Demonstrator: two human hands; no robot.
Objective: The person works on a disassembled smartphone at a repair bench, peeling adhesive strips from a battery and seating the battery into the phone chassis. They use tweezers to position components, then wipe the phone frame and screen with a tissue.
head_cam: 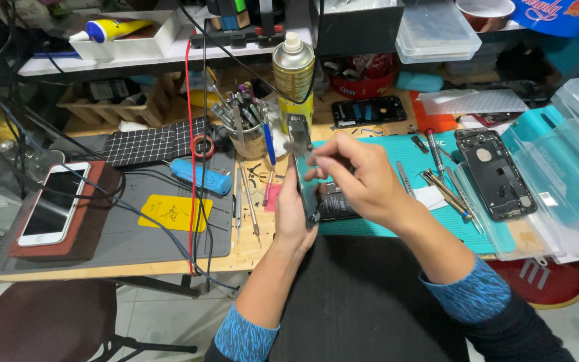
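My left hand (291, 213) holds a dark phone body (305, 175) upright on its edge above the front of the workbench. My right hand (356, 175) reaches across from the right, its fingertips pinching the phone's upper part at a small grey piece near the top. Behind and under the hands lies a teal work mat (403, 153) with a black component partly hidden by my right hand.
A spray can (293, 74), a cup of tools (246, 127), a blue-handled tool (202, 177), a yellow pad (174, 213), a white phone (55, 203) on a brown block, an opened phone shell (497, 173), tweezers (445, 191) and clear plastic lids (571, 167) crowd the bench. A stool (48, 322) stands lower left.
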